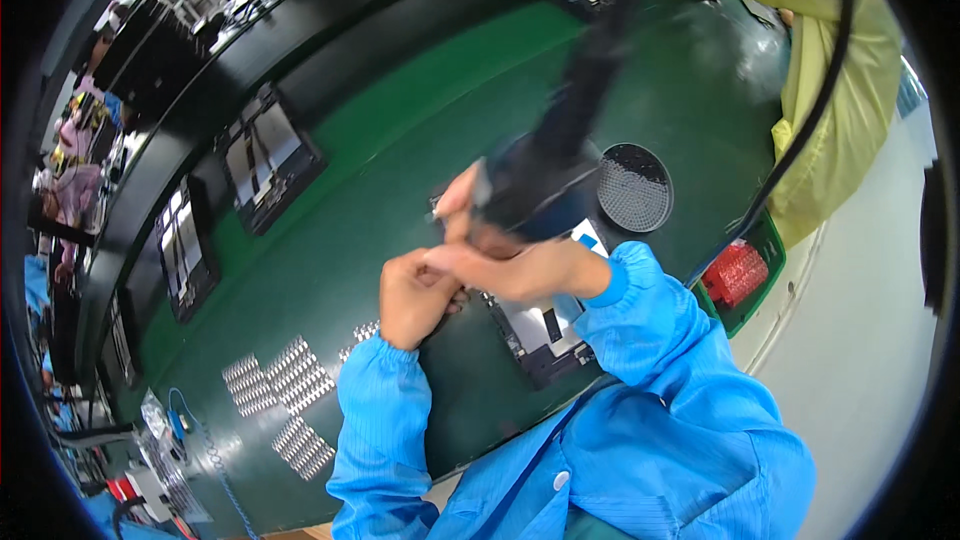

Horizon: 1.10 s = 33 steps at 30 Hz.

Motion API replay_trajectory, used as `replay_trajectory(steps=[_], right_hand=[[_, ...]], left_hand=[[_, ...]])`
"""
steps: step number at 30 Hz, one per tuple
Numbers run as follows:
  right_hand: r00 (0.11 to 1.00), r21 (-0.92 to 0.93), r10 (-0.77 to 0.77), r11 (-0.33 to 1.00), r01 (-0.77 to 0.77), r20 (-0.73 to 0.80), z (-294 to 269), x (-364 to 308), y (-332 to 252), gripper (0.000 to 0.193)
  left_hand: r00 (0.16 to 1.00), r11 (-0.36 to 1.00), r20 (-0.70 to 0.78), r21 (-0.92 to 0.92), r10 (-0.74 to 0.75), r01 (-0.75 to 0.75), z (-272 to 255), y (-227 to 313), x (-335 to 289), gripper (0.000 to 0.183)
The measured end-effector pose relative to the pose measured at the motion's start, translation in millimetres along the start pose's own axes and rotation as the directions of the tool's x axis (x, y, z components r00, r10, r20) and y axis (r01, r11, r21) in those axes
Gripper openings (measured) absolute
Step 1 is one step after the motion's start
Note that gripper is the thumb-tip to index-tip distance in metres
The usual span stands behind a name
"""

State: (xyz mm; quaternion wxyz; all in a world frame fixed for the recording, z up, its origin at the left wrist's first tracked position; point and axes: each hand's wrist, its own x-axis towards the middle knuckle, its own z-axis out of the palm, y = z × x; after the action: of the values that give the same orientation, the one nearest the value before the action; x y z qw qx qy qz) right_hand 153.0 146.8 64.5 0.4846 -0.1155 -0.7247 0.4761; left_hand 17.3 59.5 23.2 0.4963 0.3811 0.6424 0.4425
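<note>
My right hand [520, 270] is closed around the lower end of a blurred black tool [575, 105] that looks like an electric screwdriver and slants down from above. Part of the fingers is hidden behind it, and its tip cannot be seen. The right thumb meets my left hand [405, 295], whose fingers are curled in; what they hold, if anything, is hidden. Beneath my right wrist lies an opened tablet-like device [545, 360] with a black frame and a silvery plate, partly covered by the sleeve. A round dish of small bits [635, 190] stands to its right.
Several sheets of small metallic parts [300, 375] lie to the left on the green table [400, 195]. More opened devices [265, 160] rest along the black far rail. A green bin [755, 285] with a red bubble-wrap bundle sits at right, near a person in yellow [845, 120].
</note>
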Motion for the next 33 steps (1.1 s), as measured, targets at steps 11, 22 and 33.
replay_trajectory(steps=[11, 22, 33], right_hand=[[0.888, 0.074, 0.045, 0.997, -0.012, -0.458, -157.7, 8.6, 16.7, 0.026], [0.897, 0.066, 0.152, 0.988, -0.137, -0.414, -157.7, 16.3, 31.2, 0.028], [0.9, 0.024, 0.165, 0.985, -0.17, -0.403, -158.1, 16.3, 34.0, 0.029]], left_hand=[[0.995, 0.995, -0.032, 0.001, -0.099, 0.1, 4.3, -2.4, 6.3, 0.016], [0.991, 0.991, -0.028, 0.008, -0.133, 0.133, 8.5, 6.2, 10.1, 0.016], [0.99, 0.991, -0.039, 0.008, -0.135, 0.135, 9.7, 5.4, 9.9, 0.016]])
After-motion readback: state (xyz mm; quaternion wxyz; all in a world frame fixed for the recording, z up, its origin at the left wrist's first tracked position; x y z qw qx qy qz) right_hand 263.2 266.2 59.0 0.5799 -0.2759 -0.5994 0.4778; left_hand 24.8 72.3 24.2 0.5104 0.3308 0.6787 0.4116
